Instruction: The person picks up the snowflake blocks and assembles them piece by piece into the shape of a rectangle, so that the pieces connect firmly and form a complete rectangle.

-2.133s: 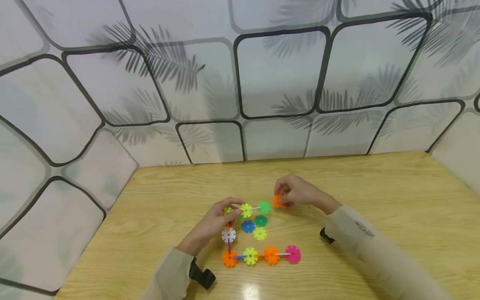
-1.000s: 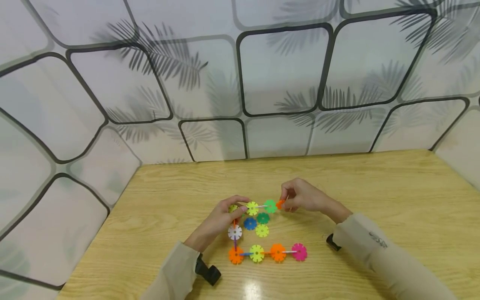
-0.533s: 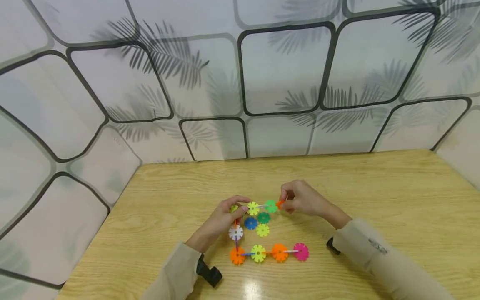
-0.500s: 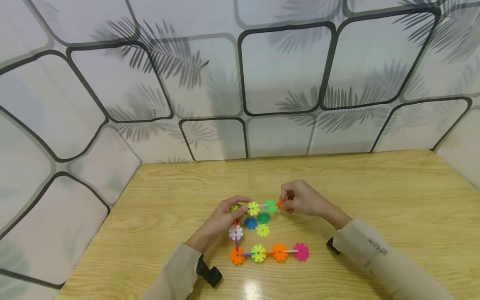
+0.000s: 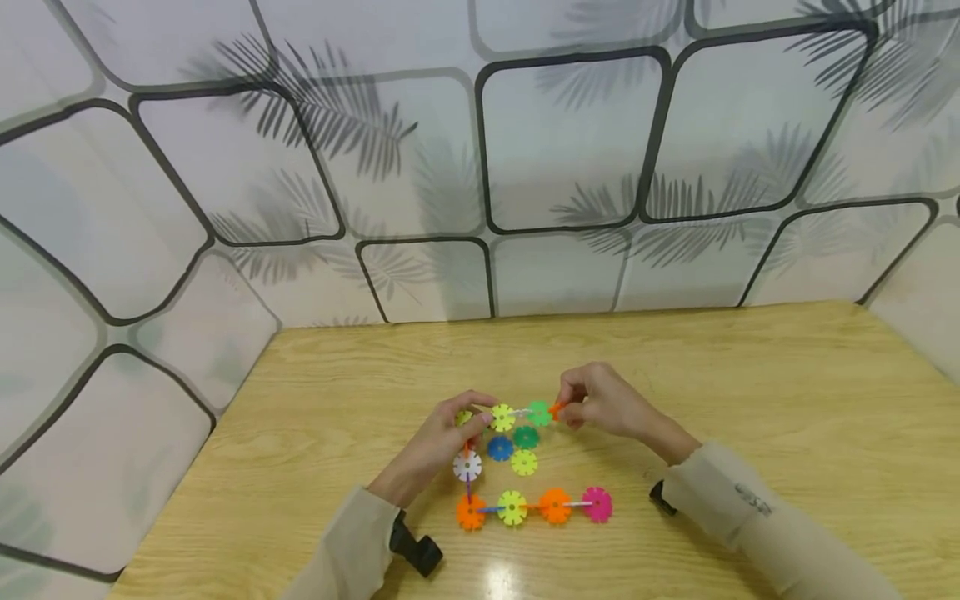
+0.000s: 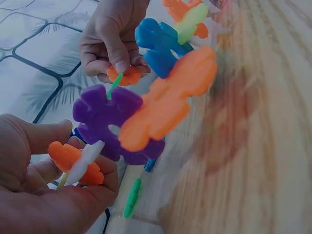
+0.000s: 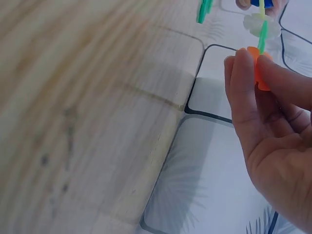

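Observation:
Notched plastic snowflake discs, slotted together, form a bent chain on the wooden table. My left hand [image 5: 450, 429] pinches a yellow snowflake disc [image 5: 502, 417] in the chain's far row; another yellow disc [image 5: 463, 419] is partly hidden by it. My right hand [image 5: 603, 400] pinches an orange snowflake disc [image 5: 556, 412], seen edge-on, against the light green disc [image 5: 539, 412] at the row's right end. In the right wrist view, thumb and fingers grip that orange disc [image 7: 263, 80], with a green disc [image 7: 263, 36] at its edge. Whether they fully interlock is unclear.
Loose blue [image 5: 500, 448], dark green [image 5: 526, 437] and yellow [image 5: 524, 462] discs lie inside the bend. The chain's near row runs from an orange disc [image 5: 471, 512] to a pink disc [image 5: 597, 504]. Patterned panels [image 5: 555, 275] border the wooden table [image 5: 360, 367] at the back and sides.
The right hand has brought the orange disc from apart to the light green disc's edge, turning it edge-on. Over the last half second both hands have stayed almost in place.

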